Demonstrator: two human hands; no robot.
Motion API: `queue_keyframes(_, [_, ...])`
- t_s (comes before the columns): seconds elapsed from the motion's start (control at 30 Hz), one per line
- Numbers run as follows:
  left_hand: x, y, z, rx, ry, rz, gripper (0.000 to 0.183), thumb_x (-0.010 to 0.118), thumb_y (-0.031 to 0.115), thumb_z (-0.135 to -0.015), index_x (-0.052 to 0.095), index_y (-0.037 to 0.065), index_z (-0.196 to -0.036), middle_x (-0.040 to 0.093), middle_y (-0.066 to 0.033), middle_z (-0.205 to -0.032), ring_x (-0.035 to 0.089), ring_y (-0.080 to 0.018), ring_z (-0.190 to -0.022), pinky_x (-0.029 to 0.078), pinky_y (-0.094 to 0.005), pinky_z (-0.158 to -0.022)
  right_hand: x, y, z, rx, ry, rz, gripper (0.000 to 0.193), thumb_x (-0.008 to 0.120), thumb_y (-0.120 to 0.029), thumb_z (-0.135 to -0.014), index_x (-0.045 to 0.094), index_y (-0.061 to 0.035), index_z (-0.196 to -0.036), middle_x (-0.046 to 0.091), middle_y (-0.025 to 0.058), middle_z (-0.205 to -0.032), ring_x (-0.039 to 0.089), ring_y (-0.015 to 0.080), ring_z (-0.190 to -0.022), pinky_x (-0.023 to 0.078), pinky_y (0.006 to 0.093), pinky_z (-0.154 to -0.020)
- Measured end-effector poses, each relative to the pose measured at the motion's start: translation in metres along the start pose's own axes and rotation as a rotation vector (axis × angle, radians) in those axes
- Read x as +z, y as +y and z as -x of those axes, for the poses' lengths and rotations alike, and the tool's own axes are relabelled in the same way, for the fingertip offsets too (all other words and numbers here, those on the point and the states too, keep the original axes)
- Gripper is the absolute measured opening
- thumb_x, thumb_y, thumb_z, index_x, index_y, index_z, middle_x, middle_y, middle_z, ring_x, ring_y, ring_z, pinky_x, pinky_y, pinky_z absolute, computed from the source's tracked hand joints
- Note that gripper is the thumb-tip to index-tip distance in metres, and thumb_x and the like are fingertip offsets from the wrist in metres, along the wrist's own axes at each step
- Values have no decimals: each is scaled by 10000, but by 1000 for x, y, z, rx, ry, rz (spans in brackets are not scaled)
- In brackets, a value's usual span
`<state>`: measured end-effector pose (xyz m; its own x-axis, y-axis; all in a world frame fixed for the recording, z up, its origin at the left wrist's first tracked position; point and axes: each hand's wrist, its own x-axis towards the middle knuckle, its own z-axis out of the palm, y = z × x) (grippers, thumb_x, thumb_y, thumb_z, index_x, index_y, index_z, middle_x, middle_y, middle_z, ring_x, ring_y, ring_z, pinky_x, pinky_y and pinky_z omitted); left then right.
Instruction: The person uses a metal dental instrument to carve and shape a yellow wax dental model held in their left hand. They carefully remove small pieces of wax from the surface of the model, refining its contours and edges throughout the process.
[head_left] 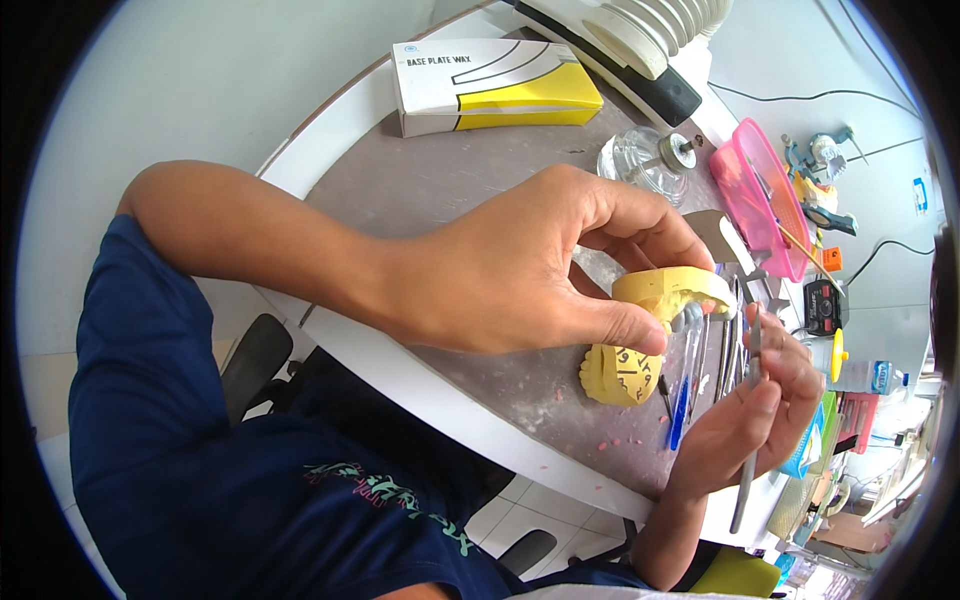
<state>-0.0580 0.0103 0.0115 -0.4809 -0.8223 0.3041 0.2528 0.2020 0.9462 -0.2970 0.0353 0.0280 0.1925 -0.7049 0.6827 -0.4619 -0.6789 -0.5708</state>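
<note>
Yellow was the cast (660, 284) we held, a curved piece with a row of teeth along its inner side, raised over the table (450, 190). Our left hand (530, 265) pinched it, thumb on the near edge and fingers curled over the far one. Our right hand (740, 420) gripped a slim metal tool (745, 490) between thumb and fingers, its upper end just beside the cast but apart from it.

Below our left thumb lay a second cast (622, 377), also yellow, marked in dark writing. Next to it we had a blue handle (679, 412) among other slim instruments, partly hidden behind the cast and our right hand. Pink crumbs (615, 443) dotted the surface toward the near edge.

Farther out stood a glass jar (640, 165) with a metal top, and beyond it a pink basket (765, 195) holding sticks. A white and yellow box (500, 90) lay near the far edge, beside a ribbed white hose (665, 25).
</note>
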Motion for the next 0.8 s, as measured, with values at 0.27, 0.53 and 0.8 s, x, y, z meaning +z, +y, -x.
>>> queue_keyframes(0.27, [0,1,0,41,17,35,400,759,115,-845,630,-13,-1203,684,-89,-1083,638,-164,-1068,591,-343,-883,3,13,4,12,184,-185,769,228,-722,-960,524,-17,-1044,559,141,-909,556,247,-875,420,488,-1000])
queue_keyframes(0.53, [1,1,2,-13,-34,62,475,775,240,-849,643,-53,-1199,714,-121,-1038,677,-177,-971,534,-317,-937,3,-14,6,-246,-93,51,245,700,-165,-856,542,-74,-1018,602,100,-872,658,320,-979,474,559,-989])
queue_keyframes(0.8, [4,5,2,-134,-93,251,488,730,210,-880,590,-85,-1243,674,-150,-1099,669,-178,-1002,550,-293,-912,0,-17,6,-276,-190,107,269,739,-129,-847,541,-105,-1027,647,89,-920,658,353,-1059,465,578,-1014])
